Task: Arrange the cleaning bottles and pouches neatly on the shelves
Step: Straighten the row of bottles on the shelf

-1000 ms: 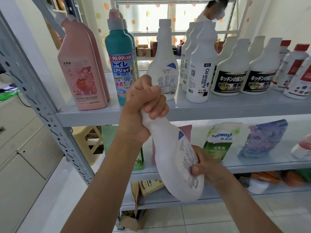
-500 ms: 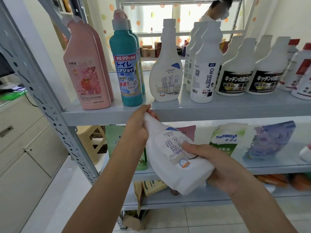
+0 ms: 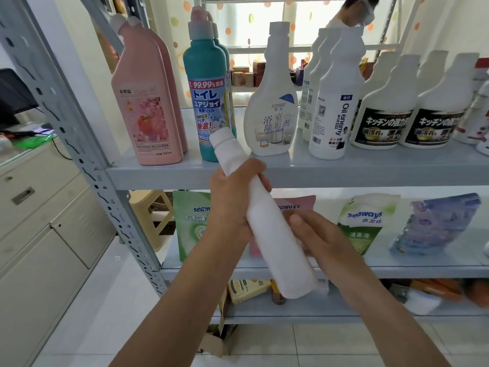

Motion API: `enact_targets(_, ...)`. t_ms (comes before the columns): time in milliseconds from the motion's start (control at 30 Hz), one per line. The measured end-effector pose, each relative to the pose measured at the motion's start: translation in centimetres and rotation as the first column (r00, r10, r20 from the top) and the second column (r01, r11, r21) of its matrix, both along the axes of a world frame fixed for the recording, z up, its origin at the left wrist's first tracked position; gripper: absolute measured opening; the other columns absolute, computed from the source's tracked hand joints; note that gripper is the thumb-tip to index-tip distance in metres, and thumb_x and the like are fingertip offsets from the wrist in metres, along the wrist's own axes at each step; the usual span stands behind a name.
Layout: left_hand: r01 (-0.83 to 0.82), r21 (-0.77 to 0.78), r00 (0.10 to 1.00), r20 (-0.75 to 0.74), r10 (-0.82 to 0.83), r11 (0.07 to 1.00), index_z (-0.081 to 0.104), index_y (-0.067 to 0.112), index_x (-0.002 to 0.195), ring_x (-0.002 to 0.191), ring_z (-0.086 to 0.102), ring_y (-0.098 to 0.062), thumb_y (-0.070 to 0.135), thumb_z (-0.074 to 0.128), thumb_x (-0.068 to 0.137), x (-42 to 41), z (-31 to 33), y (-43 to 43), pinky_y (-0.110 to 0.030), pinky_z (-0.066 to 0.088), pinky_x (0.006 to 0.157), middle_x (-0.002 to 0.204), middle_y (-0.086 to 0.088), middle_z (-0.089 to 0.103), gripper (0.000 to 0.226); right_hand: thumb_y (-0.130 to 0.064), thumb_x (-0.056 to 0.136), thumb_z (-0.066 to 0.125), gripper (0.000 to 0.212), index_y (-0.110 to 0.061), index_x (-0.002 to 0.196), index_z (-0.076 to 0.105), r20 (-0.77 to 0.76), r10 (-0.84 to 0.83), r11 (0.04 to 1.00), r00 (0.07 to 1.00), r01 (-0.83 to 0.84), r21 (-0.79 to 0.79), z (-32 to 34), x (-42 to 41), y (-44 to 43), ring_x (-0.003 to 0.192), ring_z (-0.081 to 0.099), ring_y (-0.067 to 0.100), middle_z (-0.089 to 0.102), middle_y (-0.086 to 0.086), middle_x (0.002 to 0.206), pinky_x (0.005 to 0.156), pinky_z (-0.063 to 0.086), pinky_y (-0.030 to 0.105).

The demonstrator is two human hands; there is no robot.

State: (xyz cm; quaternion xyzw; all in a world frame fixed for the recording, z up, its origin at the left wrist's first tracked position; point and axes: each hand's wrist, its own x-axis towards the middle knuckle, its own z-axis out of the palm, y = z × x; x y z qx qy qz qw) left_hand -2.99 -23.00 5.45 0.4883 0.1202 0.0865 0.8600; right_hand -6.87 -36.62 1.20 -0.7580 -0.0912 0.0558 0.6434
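The bottle point(image 3: 272, 234) sits mid-frame, tilted, cap point(image 3: 223, 137) up and left, base down and right. The left hand point(image 3: 235, 207) wraps the neck and the right hand point(image 3: 317, 239) cups the lower body, thumb laid across it, so both are gripping. What's new: half a second back the label faces us and the cap sits below the top shelf point(image 3: 344, 173) — now the plain side shows and the cap pokes above the lip, in front of the teal bottle point(image 3: 207, 102). It looks bound for that shelf, likely near its twin point(image 3: 271, 115) — though the label wants turning outward first.
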Motion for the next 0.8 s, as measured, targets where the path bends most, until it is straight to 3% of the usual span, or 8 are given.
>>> enact_targets(100,-0.133,0.106,0.991,0.040,0.129,0.985,0.056,0.005,0.081,0.043,0.049,-0.016,0.002,0.065,0.080,-0.5,0.5,-0.2,-0.021,0.044,0.045,0.053,-0.006,0.056,0.009,-0.061,0.061,0.071,0.044,-0.051,0.100,0.053,0.115,0.142,0.983,0.983,-0.126,-0.134,0.3,-1.5,0.9,0.084,0.060,-0.007,0.062,-0.029,0.092,0.061,0.047,0.012)
enact_targets(233,-0.087,0.203,0.994,0.077,0.072,0.975,0.059,0.010,0.084,0.053,0.056,-0.015,0.008,0.072,0.080,-1.1,0.9,0.0,-0.026,0.050,0.053,0.062,-0.004,0.063,0.013,-0.038,0.063,0.082,0.049,-0.048,0.099,0.049,0.380,-0.006,0.953,0.925,0.121,-0.279,-0.9,-1.7,0.7,0.084,0.059,-0.001,0.062,-0.023,0.085,0.063,0.051,0.017)
enact_targets(333,0.264,0.215,0.930,0.203,-0.308,0.940,0.063,0.009,0.100,0.073,0.066,-0.017,0.010,0.068,0.084,-1.2,1.5,1.9,-0.033,0.056,0.070,0.084,-0.006,0.072,0.017,-0.040,0.052,0.086,0.047,-0.034,0.095,0.070,0.065,0.164,0.977,0.984,-0.171,0.125,-1.0,-0.9,-1.1,0.087,0.070,0.016,0.074,-0.007,0.095,0.067,0.060,0.039)
enact_targets(467,0.817,-0.054,0.519,0.505,-0.690,0.575,0.053,0.005,0.123,0.100,0.065,-0.025,0.020,0.067,0.084,-1.2,0.9,2.7,-0.040,0.051,0.094,0.107,-0.014,0.068,0.044,-0.024,0.083,0.069,0.042,-0.015,0.123,0.062,0.119,0.601,0.601,0.791,-0.544,0.585,-2.3,-0.4,-0.8,0.113,0.061,0.028,0.065,0.011,0.122,0.088,0.054,0.039)
enact_targets(533,0.826,-0.112,0.518,0.537,-0.666,0.552,0.059,0.005,0.106,0.083,0.065,-0.021,0.027,0.071,0.080,-1.3,0.6,1.9,-0.037,0.051,0.088,0.087,-0.009,0.068,0.035,-0.014,0.094,0.055,0.041,-0.006,0.133,0.050,0.165,0.685,0.442,0.709,-0.585,0.680,-3.0,-0.4,0.1,0.121,0.055,0.028,0.058,0.014,0.131,0.097,0.048,0.039)
enact_targets(600,0.751,-0.088,0.598,0.509,-0.619,0.654,0.058,0.008,0.091,0.067,0.059,-0.015,0.029,0.073,0.076,-1.4,1.0,1.7,-0.031,0.052,0.081,0.070,-0.002,0.060,0.030,-0.024,0.086,0.067,0.042,-0.011,0.125,0.060,0.105,0.637,0.508,0.763,-0.519,0.687,-3.1,-0.1,0.6,0.113,0.061,0.025,0.064,0.011,0.123,0.090,0.052,0.036)
enact_targets(667,0.610,-0.078,0.725,0.457,-0.516,0.788,0.055,0.009,0.086,0.060,0.054,-0.014,0.023,0.071,0.073,-1.4,1.4,2.0,-0.029,0.050,0.074,0.063,0.000,0.055,0.025,-0.040,0.060,0.086,0.056,-0.016,0.108,0.070,0.020,0.399,0.728,0.917,-0.331,0.600,-2.3,0.1,0.5,0.097,0.069,0.023,0.071,0.008,0.107,0.075,0.057,0.032)
enact_targets(800,-0.038,0.263,0.893,0.443,-0.085,0.964,0.057,0.002,0.080,0.054,0.053,-0.014,0.022,0.063,0.078,-1.8,1.8,1.2,-0.026,0.046,0.057,0.058,-0.002,0.057,0.021,-0.060,0.048,0.082,0.081,-0.030,0.119,0.057,0.244,0.084,0.979,0.966,-0.125,0.159,-0.3,-1.1,0.8,0.112,0.058,0.003,0.063,-0.013,0.119,0.086,0.050,0.018)
